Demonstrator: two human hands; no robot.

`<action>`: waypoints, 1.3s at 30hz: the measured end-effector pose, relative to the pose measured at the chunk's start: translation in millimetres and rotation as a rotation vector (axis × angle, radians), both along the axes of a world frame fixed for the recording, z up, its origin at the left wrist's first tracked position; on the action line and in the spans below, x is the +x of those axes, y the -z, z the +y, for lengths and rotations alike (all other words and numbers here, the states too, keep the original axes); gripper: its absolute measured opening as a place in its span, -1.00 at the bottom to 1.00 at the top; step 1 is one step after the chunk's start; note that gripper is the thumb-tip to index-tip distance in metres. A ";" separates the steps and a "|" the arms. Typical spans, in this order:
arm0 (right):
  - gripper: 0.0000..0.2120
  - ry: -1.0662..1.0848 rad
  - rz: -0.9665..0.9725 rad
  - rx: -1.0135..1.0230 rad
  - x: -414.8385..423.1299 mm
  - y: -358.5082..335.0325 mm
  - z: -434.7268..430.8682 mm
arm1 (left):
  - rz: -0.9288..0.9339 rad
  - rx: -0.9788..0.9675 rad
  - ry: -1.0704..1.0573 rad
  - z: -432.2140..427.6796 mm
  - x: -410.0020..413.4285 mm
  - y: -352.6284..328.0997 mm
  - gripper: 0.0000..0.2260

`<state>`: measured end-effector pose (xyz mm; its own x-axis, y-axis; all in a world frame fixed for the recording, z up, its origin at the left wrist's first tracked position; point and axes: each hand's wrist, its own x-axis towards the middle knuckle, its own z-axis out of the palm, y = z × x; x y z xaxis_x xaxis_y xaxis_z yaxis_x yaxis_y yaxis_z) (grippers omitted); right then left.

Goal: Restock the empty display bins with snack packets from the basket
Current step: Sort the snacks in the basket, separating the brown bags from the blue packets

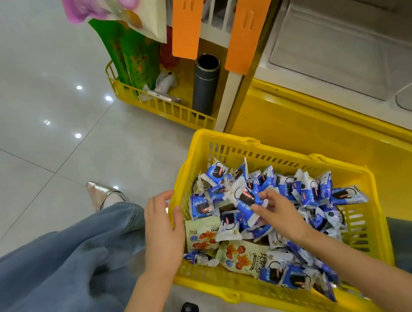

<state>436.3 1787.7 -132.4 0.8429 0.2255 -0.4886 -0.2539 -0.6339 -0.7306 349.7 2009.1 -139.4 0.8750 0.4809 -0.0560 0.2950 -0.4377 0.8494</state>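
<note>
Over the basket (290, 161) my right hand (283, 213) pinches a blue packet (245, 197); left hand (161, 227) grips the rim to steady it.

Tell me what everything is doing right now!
basket, on the floor, heaped with packets
left hand, grips the basket's rim
right hand, fingers pinch a blue packet
blue packet, pinched, above the heap
display bin, empty
flask, upright in the yellow rack
</note>
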 end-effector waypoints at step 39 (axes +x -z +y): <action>-0.64 0.128 0.334 0.363 -35.3 6.9 26.1 | 0.034 -0.426 0.040 -10.6 14.7 -7.4 -0.82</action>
<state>401.0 1813.9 -139.2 0.6862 0.3357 -0.6453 -0.5699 -0.3031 -0.7638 364.4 1998.5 -132.0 0.8865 0.3745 -0.2716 0.3161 -0.0616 0.9467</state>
